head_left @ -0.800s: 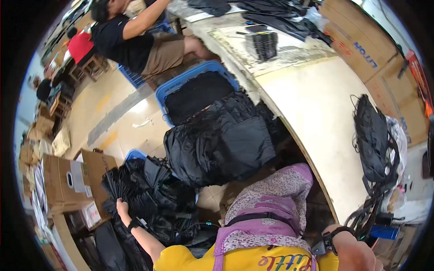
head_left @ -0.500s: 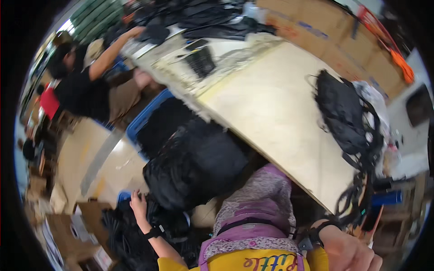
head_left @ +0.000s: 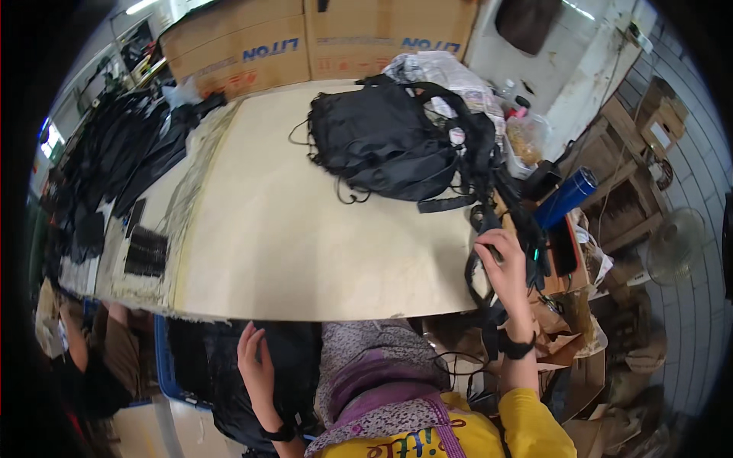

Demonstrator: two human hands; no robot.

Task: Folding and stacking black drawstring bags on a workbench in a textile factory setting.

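One empty, half-open left hand (head_left: pixel 256 365) hovers by the table's (head_left: pixel 305 244) near edge; the right hand (head_left: pixel 504 267) is half-curled at black straps (head_left: pixel 484 220) by the right edge (whether gripping, I cannot tell); a black bundle (head_left: pixel 374 139) lies near the far right corner.

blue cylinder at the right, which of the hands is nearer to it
Right. The right hand is just below and left of the blue cylinder in the picture; the left hand is much farther left and lower, by the near edge of the table.
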